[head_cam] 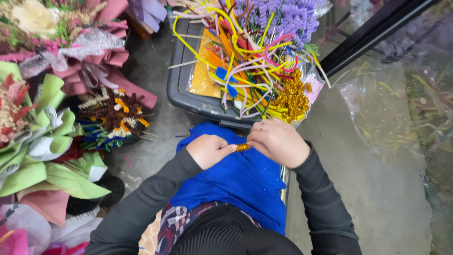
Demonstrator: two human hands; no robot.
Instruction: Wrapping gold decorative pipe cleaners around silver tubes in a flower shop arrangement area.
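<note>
Gold tinsel wire, a short curled piece (243, 147), sits pinched between the fingers of the left hand (207, 150) and the right hand (278, 141), both closed narrow on it over a blue cloth (236, 179) on the lap, a grip that looks suited to twisting; just beyond the fingertips a grey tray (181, 80) holds loose coloured pipe cleaners (240, 52) and a heap of finished gold curls (292, 97), apparently kept within easy reach; farther off to the left of the fingers, wrapped bouquets (42, 123) crowd the floor; purple stems (288, 19) lie past the tray.
</note>
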